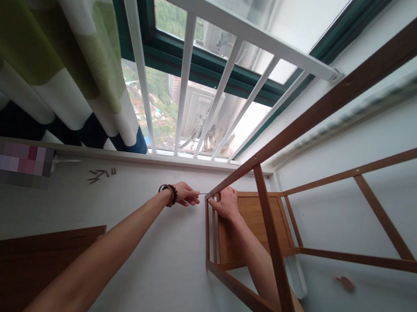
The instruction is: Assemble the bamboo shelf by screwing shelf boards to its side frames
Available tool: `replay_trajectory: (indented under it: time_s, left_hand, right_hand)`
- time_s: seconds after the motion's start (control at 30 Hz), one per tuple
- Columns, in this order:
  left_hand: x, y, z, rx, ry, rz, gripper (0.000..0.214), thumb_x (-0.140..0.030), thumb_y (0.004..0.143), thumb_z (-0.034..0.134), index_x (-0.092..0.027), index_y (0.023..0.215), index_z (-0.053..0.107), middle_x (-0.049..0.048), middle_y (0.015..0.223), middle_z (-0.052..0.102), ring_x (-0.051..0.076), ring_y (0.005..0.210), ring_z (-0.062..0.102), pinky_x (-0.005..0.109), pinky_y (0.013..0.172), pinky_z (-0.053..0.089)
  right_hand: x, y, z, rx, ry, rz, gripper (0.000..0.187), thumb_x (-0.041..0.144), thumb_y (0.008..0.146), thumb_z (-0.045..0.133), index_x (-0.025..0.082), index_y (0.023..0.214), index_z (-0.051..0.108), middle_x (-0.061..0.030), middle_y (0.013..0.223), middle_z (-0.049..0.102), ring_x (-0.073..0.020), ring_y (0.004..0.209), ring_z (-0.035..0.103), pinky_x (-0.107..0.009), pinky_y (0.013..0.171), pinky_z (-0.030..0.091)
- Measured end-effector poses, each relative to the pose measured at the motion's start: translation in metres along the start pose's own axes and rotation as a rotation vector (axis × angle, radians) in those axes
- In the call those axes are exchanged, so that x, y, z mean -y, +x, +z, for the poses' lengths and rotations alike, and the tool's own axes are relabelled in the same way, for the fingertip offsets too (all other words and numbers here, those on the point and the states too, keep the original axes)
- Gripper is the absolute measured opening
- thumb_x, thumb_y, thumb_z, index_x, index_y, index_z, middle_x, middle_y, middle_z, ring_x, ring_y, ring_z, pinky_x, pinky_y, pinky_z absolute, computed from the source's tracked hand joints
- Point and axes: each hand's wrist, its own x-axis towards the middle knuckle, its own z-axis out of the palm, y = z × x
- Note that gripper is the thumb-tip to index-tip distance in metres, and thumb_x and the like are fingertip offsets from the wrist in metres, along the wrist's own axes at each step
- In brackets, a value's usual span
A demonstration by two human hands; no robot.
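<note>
My left hand (186,195), with dark bracelets at the wrist, pinches a thin metal rod (204,193) that looks like a hex key. The rod's far end meets the corner of a brown wooden frame (255,185), which lies on its side. My right hand (228,203) reaches between the frame's bars and grips it beside that corner, over the slats at its end. Behind this hand is a flat wooden panel (262,218) joined to the frame. Exactly where the rod's tip sits is too small to tell.
Several small dark bolts or dowels (102,174) lie on the white surface to the left. A dark wooden board (24,253) is at the lower left. White railings (183,82) cross the window, beside a hanging curtain (72,37). A small pinkish object (346,283) is at the right.
</note>
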Motion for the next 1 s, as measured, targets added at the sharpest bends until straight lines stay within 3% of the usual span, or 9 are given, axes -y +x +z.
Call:
replay_trajectory:
  time_s: [0.1, 0.23, 0.37, 0.47, 0.6, 0.77, 0.9, 1.0]
  left_hand:
    - [-0.004, 0.0, -0.003, -0.013, 0.082, 0.028, 0.039, -0.044, 0.052, 0.074, -0.011, 0.071, 0.066, 0.0142, 0.088, 0.069, 0.019, 0.077, 0.063, 0.023, 0.055, 0.046]
    - [-0.006, 0.003, -0.004, -0.076, 0.282, 0.172, 0.033, -0.043, 0.058, 0.068, -0.012, 0.072, 0.066, 0.0106, 0.079, 0.069, 0.02, 0.073, 0.063, 0.023, 0.05, 0.043]
    - [-0.004, -0.001, 0.0, -0.29, 0.682, 0.352, 0.025, -0.043, 0.068, 0.061, -0.019, 0.07, 0.067, 0.0055, 0.071, 0.068, 0.02, 0.069, 0.061, 0.025, 0.054, 0.04]
    - [0.002, -0.006, 0.008, -0.474, 0.943, 0.475, 0.025, -0.043, 0.075, 0.054, -0.02, 0.072, 0.066, 0.0078, 0.07, 0.066, 0.022, 0.074, 0.06, 0.027, 0.06, 0.037]
    - [0.013, -0.008, 0.022, -0.491, 1.093, 0.579, 0.026, -0.033, 0.084, 0.044, -0.016, 0.078, 0.063, 0.013, 0.071, 0.064, 0.023, 0.074, 0.059, 0.028, 0.061, 0.036]
    - [0.018, -0.013, 0.023, -0.498, 0.941, 0.56, 0.024, -0.038, 0.08, 0.05, -0.018, 0.081, 0.064, 0.0098, 0.076, 0.067, 0.022, 0.075, 0.061, 0.028, 0.066, 0.041]
    - [0.021, -0.021, 0.014, -0.29, 0.49, 0.534, 0.038, -0.05, 0.077, 0.047, -0.017, 0.083, 0.067, 0.0072, 0.089, 0.068, 0.017, 0.073, 0.061, 0.027, 0.063, 0.047]
    - [0.022, -0.021, 0.007, -0.158, 0.237, 0.467, 0.042, -0.05, 0.069, 0.057, -0.013, 0.086, 0.067, 0.009, 0.09, 0.068, 0.018, 0.078, 0.061, 0.026, 0.059, 0.051]
  right_hand:
    - [0.0, 0.0, -0.001, -0.006, 0.005, -0.004, 0.021, 0.038, 0.07, 0.053, 0.019, 0.078, 0.056, -0.0012, 0.074, 0.053, -0.0174, 0.08, 0.043, -0.031, 0.08, 0.025]
    - [0.001, -0.001, -0.003, -0.008, 0.013, -0.014, 0.02, 0.037, 0.07, 0.053, 0.019, 0.078, 0.056, -0.0014, 0.077, 0.054, -0.0179, 0.08, 0.043, -0.031, 0.08, 0.025]
    - [0.002, -0.002, -0.003, -0.011, 0.024, -0.015, 0.018, 0.035, 0.069, 0.055, 0.02, 0.079, 0.056, -0.0012, 0.078, 0.053, -0.0178, 0.081, 0.043, -0.031, 0.08, 0.025]
    - [0.002, -0.001, -0.004, -0.009, 0.024, -0.006, 0.018, 0.035, 0.069, 0.055, 0.02, 0.079, 0.056, -0.0014, 0.08, 0.053, -0.0177, 0.082, 0.043, -0.031, 0.08, 0.025]
    - [0.002, -0.001, -0.004, -0.014, 0.018, -0.008, 0.017, 0.035, 0.07, 0.054, 0.02, 0.078, 0.056, -0.0009, 0.08, 0.053, -0.0172, 0.081, 0.043, -0.031, 0.08, 0.025]
    - [-0.001, 0.0, -0.001, -0.005, 0.002, 0.001, 0.02, 0.037, 0.07, 0.053, 0.02, 0.08, 0.057, -0.0006, 0.076, 0.052, -0.017, 0.08, 0.043, -0.03, 0.079, 0.025]
    - [-0.003, 0.0, 0.002, -0.02, 0.0, -0.005, 0.022, 0.039, 0.07, 0.053, 0.02, 0.08, 0.058, -0.0007, 0.075, 0.053, -0.017, 0.08, 0.042, -0.03, 0.08, 0.025]
    - [-0.003, 0.0, 0.002, -0.025, 0.008, -0.005, 0.022, 0.039, 0.071, 0.053, 0.02, 0.079, 0.058, -0.0005, 0.074, 0.053, -0.0167, 0.079, 0.042, -0.031, 0.08, 0.025]
